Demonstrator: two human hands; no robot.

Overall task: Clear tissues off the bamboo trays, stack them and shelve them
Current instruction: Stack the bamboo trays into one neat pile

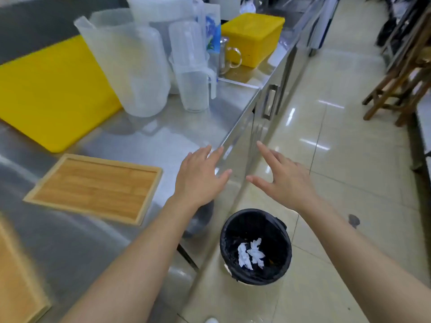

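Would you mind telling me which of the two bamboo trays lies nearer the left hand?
The fully visible bamboo tray, just beside the left hand; the other tray is cut off at the lower-left corner.

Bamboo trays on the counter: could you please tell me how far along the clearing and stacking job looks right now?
Done: the bamboo tray is bare, and crumpled tissues lie in the black bin. The second tray at the frame's lower left also shows no tissue on its visible part. In hand: nothing; the left hand and right hand are open and empty. Left: the trays lie apart, unstacked, on the steel counter, so stacking and shelving remain.
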